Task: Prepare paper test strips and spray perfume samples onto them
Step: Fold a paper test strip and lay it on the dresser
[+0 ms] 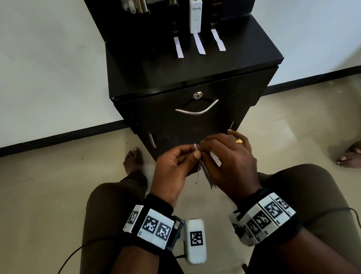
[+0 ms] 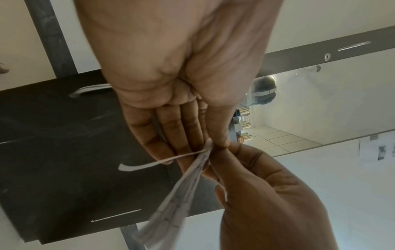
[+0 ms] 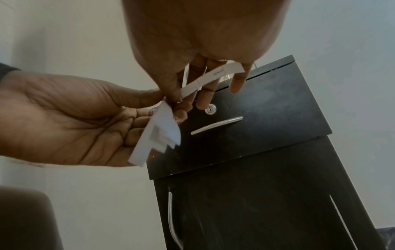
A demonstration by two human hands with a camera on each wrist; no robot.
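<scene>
My left hand [image 1: 177, 165] pinches a small bundle of white paper strips [image 1: 206, 173] between thumb and fingers, in front of the black cabinet. The bundle [image 3: 158, 135] hangs down from the pinch. My right hand [image 1: 228, 159] pinches a single strip [image 3: 211, 76] at the top of the bundle and holds it out sideways across its fingers. In the left wrist view the bundle [image 2: 181, 194] fans downward. Three white strips [image 1: 198, 43] lie on the cabinet top [image 1: 148, 70], each in front of a perfume bottle; the white bottle [image 1: 194, 14] stands in the middle.
Several gold-capped bottles [image 1: 140, 0] stand at the back of the cabinet. Its drawer front has a lock [image 1: 197, 95] and a metal handle [image 1: 197, 109]. My knees and a bare foot [image 1: 132, 160] are below; another person's foot [image 1: 360, 155] is at the right.
</scene>
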